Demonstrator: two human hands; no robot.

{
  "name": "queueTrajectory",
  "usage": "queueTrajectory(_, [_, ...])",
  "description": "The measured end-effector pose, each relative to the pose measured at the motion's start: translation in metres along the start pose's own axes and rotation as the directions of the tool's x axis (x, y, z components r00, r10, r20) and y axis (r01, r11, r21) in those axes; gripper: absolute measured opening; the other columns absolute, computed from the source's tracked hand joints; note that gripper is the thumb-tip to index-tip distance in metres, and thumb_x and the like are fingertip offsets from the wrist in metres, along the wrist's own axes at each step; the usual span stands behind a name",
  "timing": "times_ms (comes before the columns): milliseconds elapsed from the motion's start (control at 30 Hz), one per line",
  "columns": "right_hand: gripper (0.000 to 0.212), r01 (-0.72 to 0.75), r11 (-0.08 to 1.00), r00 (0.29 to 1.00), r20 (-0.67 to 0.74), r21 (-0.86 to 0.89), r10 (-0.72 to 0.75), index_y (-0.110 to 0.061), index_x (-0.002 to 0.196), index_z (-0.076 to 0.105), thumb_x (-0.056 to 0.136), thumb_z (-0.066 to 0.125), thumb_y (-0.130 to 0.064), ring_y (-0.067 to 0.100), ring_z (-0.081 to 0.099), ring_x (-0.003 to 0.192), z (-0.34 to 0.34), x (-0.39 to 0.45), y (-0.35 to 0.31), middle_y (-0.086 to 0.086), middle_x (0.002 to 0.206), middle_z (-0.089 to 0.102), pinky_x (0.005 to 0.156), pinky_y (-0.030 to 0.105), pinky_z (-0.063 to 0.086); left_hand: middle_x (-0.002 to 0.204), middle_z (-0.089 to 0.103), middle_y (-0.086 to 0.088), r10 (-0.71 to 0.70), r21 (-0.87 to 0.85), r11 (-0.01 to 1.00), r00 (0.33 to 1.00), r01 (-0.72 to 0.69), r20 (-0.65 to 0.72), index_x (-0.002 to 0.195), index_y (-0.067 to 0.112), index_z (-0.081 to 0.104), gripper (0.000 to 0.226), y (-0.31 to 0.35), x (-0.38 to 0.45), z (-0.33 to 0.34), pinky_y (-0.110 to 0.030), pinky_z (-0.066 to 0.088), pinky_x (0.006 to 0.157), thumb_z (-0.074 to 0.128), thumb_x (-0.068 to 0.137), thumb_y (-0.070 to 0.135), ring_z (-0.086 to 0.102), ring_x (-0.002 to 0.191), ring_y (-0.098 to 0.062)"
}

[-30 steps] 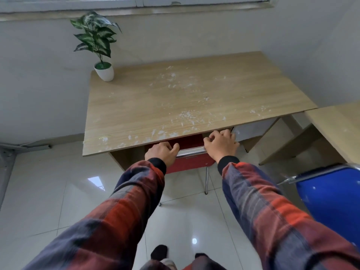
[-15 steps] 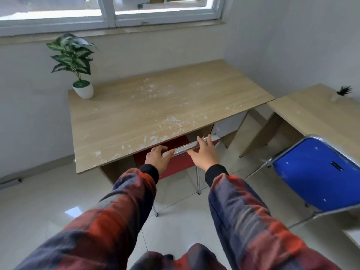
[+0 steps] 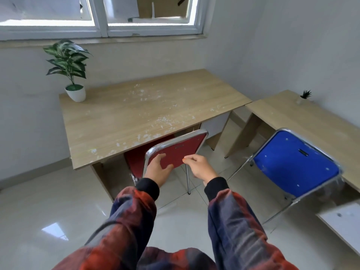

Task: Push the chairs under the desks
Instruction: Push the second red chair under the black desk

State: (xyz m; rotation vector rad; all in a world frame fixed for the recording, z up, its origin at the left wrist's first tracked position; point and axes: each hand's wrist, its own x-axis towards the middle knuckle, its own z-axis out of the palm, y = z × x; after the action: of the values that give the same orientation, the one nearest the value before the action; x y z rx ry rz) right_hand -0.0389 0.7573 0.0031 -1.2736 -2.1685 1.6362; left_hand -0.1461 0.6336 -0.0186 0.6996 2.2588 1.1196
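Observation:
The red chair [image 3: 180,151] with a chrome frame stands with its seat under the wooden desk [image 3: 136,115]; its backrest leans at the desk's front edge. My left hand [image 3: 158,169] hovers in front of the backrest's lower left, fingers spread and relaxed, gripping nothing. My right hand [image 3: 200,168] is just right of the backrest's lower edge, fingers loosely curled around nothing; contact with the chair is unclear. A blue chair [image 3: 296,164] stands pulled out from the second desk [image 3: 288,117] on the right.
A potted plant [image 3: 75,92] sits on the main desk's far left corner, with white flecks scattered over the top. A tiny plant [image 3: 305,96] stands on the right desk. A white panel [image 3: 346,223] lies at the lower right. Walls and a window close off the far side.
Both hands have come off the red chair's top rail and pulled back lower. The view has risen and backed away, showing the whole backrest and more of the blue chair.

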Motion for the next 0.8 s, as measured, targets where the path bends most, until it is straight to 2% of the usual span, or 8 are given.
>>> queueTrajectory(67, [0.028, -0.003, 1.000, 1.000, -0.024, 0.007, 0.003, -0.016, 0.121, 0.068, 0.098, 0.062, -0.029, 0.018, 0.059, 0.104, 0.001, -0.018, 0.007, -0.001, 0.118, 0.065, 0.087, 0.032, 0.046, 0.144, 0.050, -0.005, 0.014, -0.010, 1.000, 0.999, -0.014, 0.029, 0.139, 0.017, 0.049, 0.050, -0.001, -0.015, 0.002, -0.025, 0.034, 0.103, 0.064, 0.092, 0.026, 0.047, 0.131, -0.022])
queueTrajectory(167, [0.029, -0.027, 0.999, 0.998, -0.063, 0.033, 0.029, -0.016, 0.122, 0.068, 0.097, 0.062, -0.030, 0.011, 0.058, 0.093, -0.003, -0.060, 0.025, -0.003, 0.113, 0.065, 0.081, 0.028, 0.048, 0.140, 0.053, -0.003, 0.040, -0.054, 0.998, 0.996, -0.036, 0.077, 0.134, 0.016, 0.054, 0.043, 0.000, -0.047, 0.006, -0.027, 0.036, 0.104, 0.063, 0.093, 0.025, 0.048, 0.130, -0.022])
queueTrajectory(233, [0.029, -0.070, 0.994, 0.990, -0.116, 0.079, 0.079, -0.017, 0.122, 0.068, 0.097, 0.062, -0.030, 0.010, 0.058, 0.100, -0.010, -0.100, 0.047, -0.008, 0.109, 0.065, 0.093, 0.036, 0.050, 0.135, 0.056, -0.003, 0.055, -0.046, 0.998, 0.986, -0.048, 0.156, 0.129, 0.016, 0.058, 0.038, 0.003, -0.077, 0.014, -0.033, 0.040, 0.106, 0.064, 0.092, 0.025, 0.051, 0.127, -0.023])
queueTrajectory(300, [0.025, -0.077, 0.990, 0.979, -0.179, 0.118, 0.097, -0.017, 0.118, 0.069, 0.097, 0.062, -0.028, 0.009, 0.058, 0.097, -0.016, -0.119, 0.059, -0.013, 0.101, 0.064, 0.096, 0.037, 0.048, 0.130, 0.059, -0.004, 0.080, -0.049, 0.996, 0.978, -0.071, 0.194, 0.124, 0.017, 0.060, 0.034, 0.004, -0.091, 0.020, -0.036, 0.043, 0.104, 0.065, 0.091, 0.026, 0.054, 0.121, -0.023])
queueTrajectory(400, [0.015, -0.107, 0.969, 0.941, -0.291, 0.222, 0.170, -0.018, 0.107, 0.071, 0.096, 0.062, -0.025, 0.011, 0.057, 0.091, -0.016, -0.154, 0.075, -0.011, 0.093, 0.065, 0.089, 0.033, 0.047, 0.125, 0.060, 0.000, 0.132, -0.010, 0.991, 0.948, -0.135, 0.291, 0.120, 0.019, 0.063, 0.029, 0.003, -0.126, 0.024, -0.032, 0.045, 0.097, 0.064, 0.091, 0.026, 0.056, 0.114, -0.020])
queueTrajectory(533, [0.009, -0.120, 0.944, 0.933, -0.291, 0.306, 0.213, -0.025, 0.091, 0.068, 0.096, 0.062, -0.022, 0.007, 0.056, 0.082, 0.004, -0.204, 0.095, -0.006, 0.093, 0.066, 0.087, 0.033, 0.046, 0.119, 0.064, 0.002, 0.159, 0.026, 0.982, 0.895, -0.186, 0.417, 0.113, 0.022, 0.064, 0.021, -0.013, -0.173, 0.022, -0.032, 0.049, 0.091, 0.064, 0.092, 0.023, 0.061, 0.109, -0.019])
queueTrajectory(633, [0.009, -0.116, 0.937, 0.926, -0.306, 0.328, 0.222, -0.021, 0.099, 0.070, 0.097, 0.061, -0.023, 0.009, 0.059, 0.087, 0.013, -0.239, 0.102, -0.008, 0.092, 0.066, 0.090, 0.032, 0.048, 0.113, 0.065, 0.002, 0.193, 0.045, 0.971, 0.879, -0.236, 0.436, 0.113, 0.017, 0.065, 0.020, -0.016, -0.196, 0.017, -0.026, 0.047, 0.082, 0.063, 0.093, 0.022, 0.064, 0.102, -0.018])
queueTrajectory(800, [0.016, -0.139, 0.908, 0.879, -0.374, 0.395, 0.297, -0.016, 0.108, 0.068, 0.099, 0.058, -0.026, 0.016, 0.057, 0.085, 0.009, -0.297, 0.116, 0.001, 0.100, 0.065, 0.069, 0.025, 0.045, 0.108, 0.066, 0.001, 0.270, 0.007, 0.947, 0.811, -0.320, 0.519, 0.109, 0.017, 0.066, 0.017, -0.007, -0.225, 0.026, -0.025, 0.044, 0.080, 0.064, 0.093, 0.021, 0.063, 0.099, -0.017])
